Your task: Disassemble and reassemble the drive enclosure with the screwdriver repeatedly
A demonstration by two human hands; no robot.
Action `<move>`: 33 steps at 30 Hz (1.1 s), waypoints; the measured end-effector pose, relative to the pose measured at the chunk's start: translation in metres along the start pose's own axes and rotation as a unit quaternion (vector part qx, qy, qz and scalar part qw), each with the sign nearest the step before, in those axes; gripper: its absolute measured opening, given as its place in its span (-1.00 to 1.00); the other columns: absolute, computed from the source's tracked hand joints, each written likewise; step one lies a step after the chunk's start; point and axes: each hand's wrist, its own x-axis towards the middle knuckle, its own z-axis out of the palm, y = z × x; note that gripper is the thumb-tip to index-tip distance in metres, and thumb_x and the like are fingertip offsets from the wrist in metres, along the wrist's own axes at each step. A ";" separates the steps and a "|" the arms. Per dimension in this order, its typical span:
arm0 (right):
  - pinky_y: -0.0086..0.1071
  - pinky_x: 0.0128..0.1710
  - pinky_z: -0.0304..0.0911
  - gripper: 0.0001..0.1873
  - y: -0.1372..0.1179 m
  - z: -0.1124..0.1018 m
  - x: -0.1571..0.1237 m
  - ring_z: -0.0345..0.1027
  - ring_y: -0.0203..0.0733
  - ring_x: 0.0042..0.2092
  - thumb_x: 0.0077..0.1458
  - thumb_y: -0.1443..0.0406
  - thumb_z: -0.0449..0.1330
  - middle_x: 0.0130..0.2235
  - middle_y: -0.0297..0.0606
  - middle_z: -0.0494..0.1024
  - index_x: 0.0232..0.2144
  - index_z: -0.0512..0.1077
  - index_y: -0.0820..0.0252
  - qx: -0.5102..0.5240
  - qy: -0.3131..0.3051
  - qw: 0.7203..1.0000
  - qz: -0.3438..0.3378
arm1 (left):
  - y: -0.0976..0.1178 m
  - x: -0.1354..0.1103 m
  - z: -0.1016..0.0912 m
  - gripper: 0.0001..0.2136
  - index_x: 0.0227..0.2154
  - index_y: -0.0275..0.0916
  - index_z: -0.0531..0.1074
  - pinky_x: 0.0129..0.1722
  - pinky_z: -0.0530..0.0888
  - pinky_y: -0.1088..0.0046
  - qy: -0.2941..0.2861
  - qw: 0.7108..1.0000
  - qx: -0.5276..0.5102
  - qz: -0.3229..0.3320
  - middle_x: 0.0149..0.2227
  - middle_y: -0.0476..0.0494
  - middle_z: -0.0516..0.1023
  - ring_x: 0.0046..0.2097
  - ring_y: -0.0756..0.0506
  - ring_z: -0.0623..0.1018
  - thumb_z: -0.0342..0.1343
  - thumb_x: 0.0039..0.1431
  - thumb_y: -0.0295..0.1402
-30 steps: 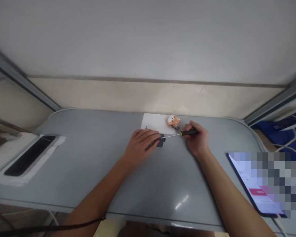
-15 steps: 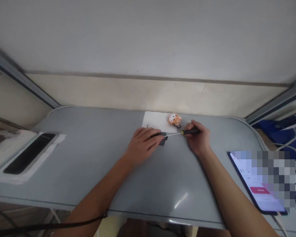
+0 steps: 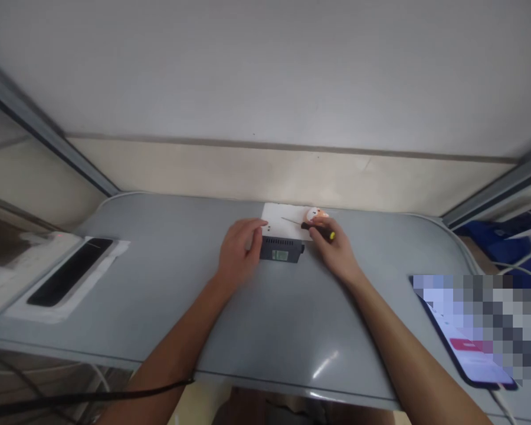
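A small dark grey box (image 3: pixel 281 249) with a green label lies flat on the grey table (image 3: pixel 168 265). My left hand (image 3: pixel 239 248) grips its left end, fingers curled around it. My right hand (image 3: pixel 331 248) sits just right of the box and holds a small screwdriver (image 3: pixel 312 227) with a black and yellow handle. The thin shaft points left over a white card (image 3: pixel 283 224) behind the box. A small orange animal figure (image 3: pixel 316 213) sits at the card's right end, partly hidden by my right hand.
A black phone (image 3: pixel 68 270) lies on white wrapping at the left edge. A lit phone (image 3: pixel 464 336) with a blurred screen lies at the right, with a cable. Blue items and wires sit beyond the right edge. A wall rises close behind the table.
The screwdriver tip has come away from the box and now lies over the white card. My left hand has slid to the box's left end, uncovering its top and label.
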 end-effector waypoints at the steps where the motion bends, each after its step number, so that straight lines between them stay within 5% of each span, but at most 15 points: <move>1: -0.20 0.11 0.29 -0.69 0.001 0.002 -0.002 0.48 -0.07 0.03 0.15 0.06 0.38 -0.02 -0.21 0.67 -0.11 0.59 0.02 -0.004 -0.011 1.000 -0.001 | -0.003 0.001 -0.001 -0.76 -0.04 -0.15 0.58 0.10 0.56 0.19 0.009 1.000 -0.003 -0.021 -0.04 -0.16 0.71 0.03 -0.14 0.65 -0.01 0.53 -0.33; 9: -0.15 0.09 0.33 -0.70 0.008 0.005 -0.005 0.53 -0.04 -0.04 0.19 0.06 0.35 -0.05 -0.20 0.72 -0.10 0.63 0.04 -0.051 -0.064 0.997 0.014 | -0.013 0.006 -0.007 -0.76 -0.13 -0.18 0.59 -0.14 0.54 0.34 0.014 0.993 -0.046 -0.106 -0.18 -0.12 0.69 -0.16 -0.08 0.62 -0.01 0.49 -0.31; 14: -0.13 0.12 0.32 -0.68 0.007 0.004 -0.005 0.54 -0.01 0.01 0.18 0.03 0.36 -0.03 -0.20 0.72 -0.10 0.65 0.03 -0.053 -0.065 0.996 0.018 | -0.012 0.009 -0.018 -0.77 -0.01 -0.15 0.57 -0.09 0.56 0.32 -0.106 0.982 -0.139 -0.066 -0.15 -0.14 0.68 -0.15 -0.10 0.63 0.05 0.48 -0.24; 20: -0.21 0.00 0.31 -0.67 -0.001 0.001 0.000 0.52 -0.08 -0.13 0.19 0.01 0.34 -0.19 -0.22 0.71 -0.14 0.63 0.08 -0.033 -0.001 0.998 0.050 | -0.020 0.011 -0.023 -0.74 0.04 -0.10 0.56 0.03 0.61 0.26 -0.256 0.932 -0.243 -0.087 0.02 -0.18 0.67 0.03 -0.18 0.66 0.23 0.35 -0.21; 28: -0.37 -0.46 -0.01 -0.63 -0.001 -0.006 0.004 0.11 -0.31 -0.48 0.17 -0.07 0.34 -0.43 -0.39 0.54 -0.29 0.55 0.08 0.111 0.046 0.986 0.114 | -0.026 0.002 -0.004 -0.63 -0.05 -0.15 0.61 -0.05 0.70 0.23 -0.226 0.920 -0.278 -0.161 -0.06 -0.20 0.71 -0.11 -0.17 0.72 0.42 0.17 -0.09; 33: -0.46 -0.39 0.22 -0.64 -0.002 -0.008 0.006 0.30 -0.32 -0.33 0.07 -0.03 0.41 -0.32 -0.38 0.54 -0.40 0.53 0.10 0.223 0.068 0.959 0.160 | -0.019 -0.003 0.007 -0.60 -0.02 -0.15 0.65 -0.05 0.70 0.21 -0.204 0.913 -0.280 -0.215 -0.08 -0.20 0.74 -0.09 -0.20 0.73 0.42 0.15 -0.06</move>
